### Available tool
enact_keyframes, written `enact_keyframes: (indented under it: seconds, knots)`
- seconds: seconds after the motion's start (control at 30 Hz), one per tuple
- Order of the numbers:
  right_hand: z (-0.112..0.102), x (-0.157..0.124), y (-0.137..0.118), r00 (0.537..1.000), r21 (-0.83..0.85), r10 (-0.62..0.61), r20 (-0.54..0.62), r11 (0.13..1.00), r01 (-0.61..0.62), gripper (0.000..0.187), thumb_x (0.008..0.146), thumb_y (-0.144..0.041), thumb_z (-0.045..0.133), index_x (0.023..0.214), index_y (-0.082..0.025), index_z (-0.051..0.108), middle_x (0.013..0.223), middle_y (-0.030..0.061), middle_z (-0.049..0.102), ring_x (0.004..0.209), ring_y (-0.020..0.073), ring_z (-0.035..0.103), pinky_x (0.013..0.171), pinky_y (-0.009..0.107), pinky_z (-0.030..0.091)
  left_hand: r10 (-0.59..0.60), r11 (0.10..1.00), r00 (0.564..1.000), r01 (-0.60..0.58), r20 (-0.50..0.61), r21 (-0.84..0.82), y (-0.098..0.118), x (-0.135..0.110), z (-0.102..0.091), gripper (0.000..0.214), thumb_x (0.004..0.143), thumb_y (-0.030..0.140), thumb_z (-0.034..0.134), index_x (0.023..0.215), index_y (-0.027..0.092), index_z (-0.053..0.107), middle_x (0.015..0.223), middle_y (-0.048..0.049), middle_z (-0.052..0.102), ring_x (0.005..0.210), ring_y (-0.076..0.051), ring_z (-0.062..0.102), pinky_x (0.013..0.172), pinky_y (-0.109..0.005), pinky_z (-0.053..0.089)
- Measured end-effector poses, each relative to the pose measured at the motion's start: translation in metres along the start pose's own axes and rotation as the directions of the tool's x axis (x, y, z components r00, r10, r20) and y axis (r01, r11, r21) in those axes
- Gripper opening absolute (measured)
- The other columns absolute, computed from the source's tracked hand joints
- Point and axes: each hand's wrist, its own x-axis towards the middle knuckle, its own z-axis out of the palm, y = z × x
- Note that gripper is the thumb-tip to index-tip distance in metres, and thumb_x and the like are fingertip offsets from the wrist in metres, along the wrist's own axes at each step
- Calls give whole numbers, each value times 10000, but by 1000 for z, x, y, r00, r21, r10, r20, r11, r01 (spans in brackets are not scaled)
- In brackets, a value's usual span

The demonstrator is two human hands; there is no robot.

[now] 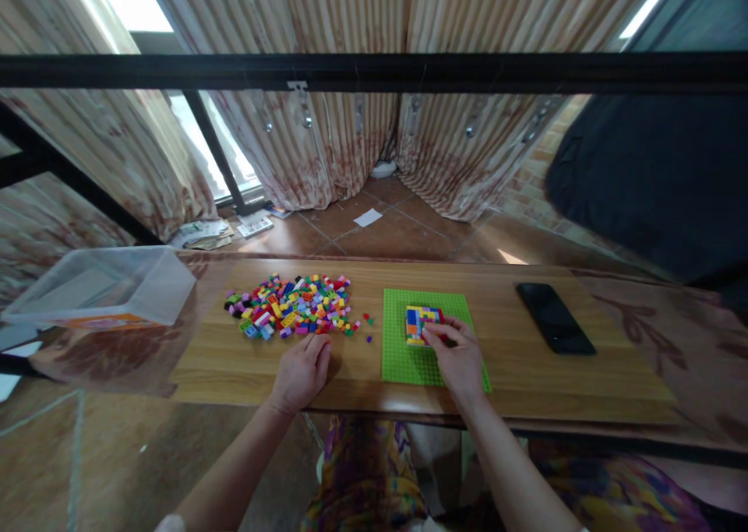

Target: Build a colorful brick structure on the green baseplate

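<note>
A green studded baseplate lies on the wooden table, and a small square build of multicoloured toy bricks sits on it. My right hand is over the right side of this build, thumb and fingers drawn together at its top and edge. Whether a loose brick is pinched there is hidden. To the left, my left hand rests closed at the table's front, its fingertips by the near edge of a heap of loose toy bricks. What its curled fingers hold, if anything, cannot be made out.
A black phone lies on the table's right part. At the far left stands a clear plastic bin. A few stray bricks lie between heap and baseplate. A dark metal bar crosses beyond the table, before striped curtains.
</note>
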Motion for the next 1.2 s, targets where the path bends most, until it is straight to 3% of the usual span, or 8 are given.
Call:
enact_keyframes:
  seconds: [0.7, 1.2]
  knots:
    - [2, 2, 4, 1000, 11, 8, 22, 1000, -8, 232, 706, -437, 702, 752, -216, 751, 1086, 75, 568, 1010, 218, 547, 886, 393, 451, -29, 999, 999, 29, 23, -30, 3, -1, 0, 177, 941, 243, 385, 930, 184, 551, 831, -49, 622, 782, -163, 605, 721, -273, 480]
    - [-7, 4, 4, 991, -116, -96, 88, 988, 106, 250, 791, -422, 615, 883, -224, 736, 1134, 93, 561, 1055, 234, 539, 937, 433, 425, -33, 999, 999, 34, 32, -19, 2, -2, 2, 176, 945, 245, 382, 939, 179, 545, 851, -50, 620, 790, -168, 603, 723, -276, 476]
